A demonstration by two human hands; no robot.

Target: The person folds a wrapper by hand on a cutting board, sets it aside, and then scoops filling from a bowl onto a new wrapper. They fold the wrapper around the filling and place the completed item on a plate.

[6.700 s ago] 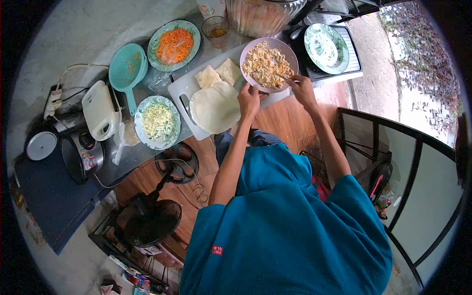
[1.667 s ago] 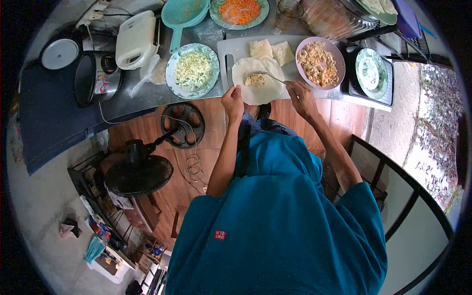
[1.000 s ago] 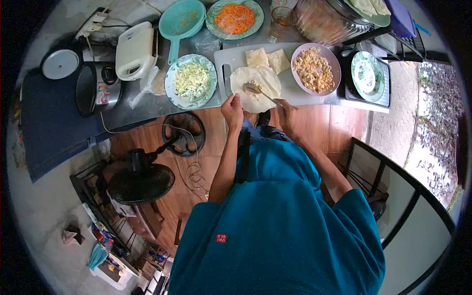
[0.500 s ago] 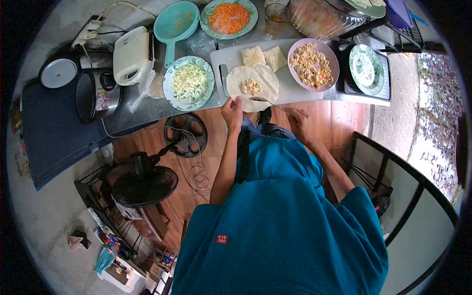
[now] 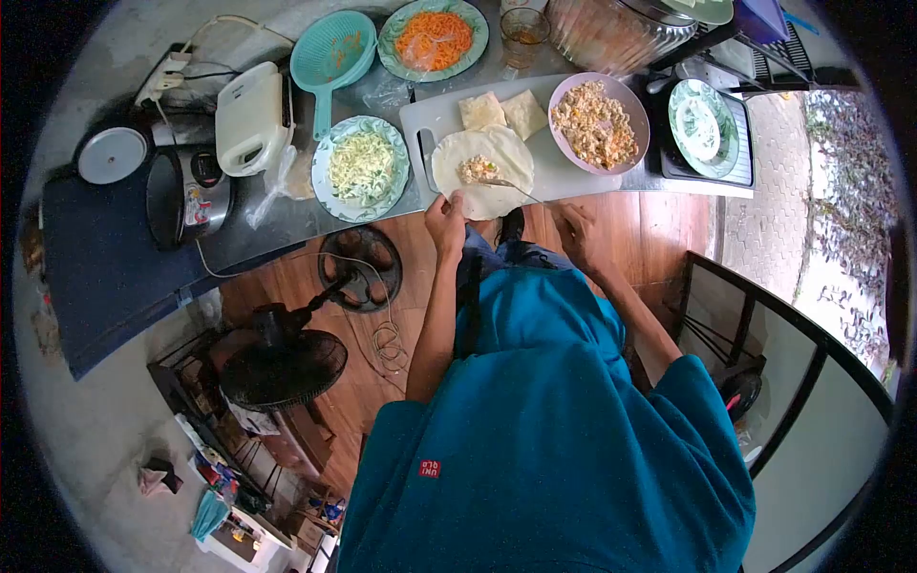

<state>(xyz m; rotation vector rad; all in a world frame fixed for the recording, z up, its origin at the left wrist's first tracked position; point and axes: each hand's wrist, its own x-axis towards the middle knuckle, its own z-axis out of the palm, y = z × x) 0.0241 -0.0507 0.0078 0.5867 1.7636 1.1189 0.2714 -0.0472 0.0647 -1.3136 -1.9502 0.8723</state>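
Note:
A round, pale wrapper sheet [image 5: 492, 199] lies on the white cutting board [image 5: 420, 119], its near part reaching the board's front edge. On it sits a small heap of filling [image 5: 474, 169]. My right hand [image 5: 575, 229] is closed on the handle of a metal spoon [image 5: 521, 192], whose bowl end touches the filling. My left hand [image 5: 446, 222] pinches the sheet's near left edge between thumb and fingers. Two folded square parcels [image 5: 482, 112] rest behind the sheet. To their right stands a pink bowl [image 5: 642, 107] of the same-looking filling.
Left of the board is a plate of shredded cabbage [image 5: 361, 168]. Behind are a plate of shredded carrot [image 5: 433, 40], a green strainer [image 5: 325, 57] and a glass [image 5: 523, 40]. A green-patterned plate [image 5: 724, 153] sits on a dark tray at right. A fan [image 5: 287, 363] stands at left.
The spoon's tip has moved left and up onto the filling heap, from the bare sheet right of it. My left hand stays at the sheet's edge. The whole view has shifted slightly.

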